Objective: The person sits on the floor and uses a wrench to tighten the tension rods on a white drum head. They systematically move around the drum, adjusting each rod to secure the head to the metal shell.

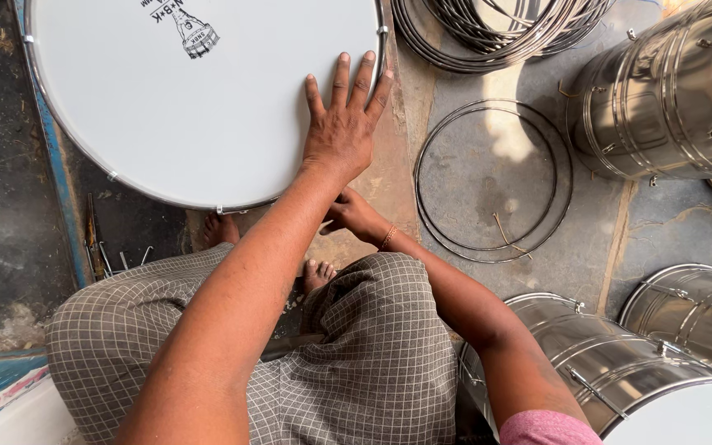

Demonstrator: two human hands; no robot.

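Under the left hand (341, 132), pressed flat and open, sits the white drum head (183, 107); right hand (349, 213), grip unclear, works its rim just below — uneven pressure could tilt it.

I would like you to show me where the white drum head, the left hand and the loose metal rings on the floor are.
white drum head (191, 107), head view, bare white skin.
left hand (341, 132), head view, back of the hand.
loose metal rings (566, 185), head view, right edge of the rings.

One label showed: a small black printed emblem (189, 29), roughly bell-shaped beneath a line of lettering, sat near the top edge of the round white drum skin (166, 115).
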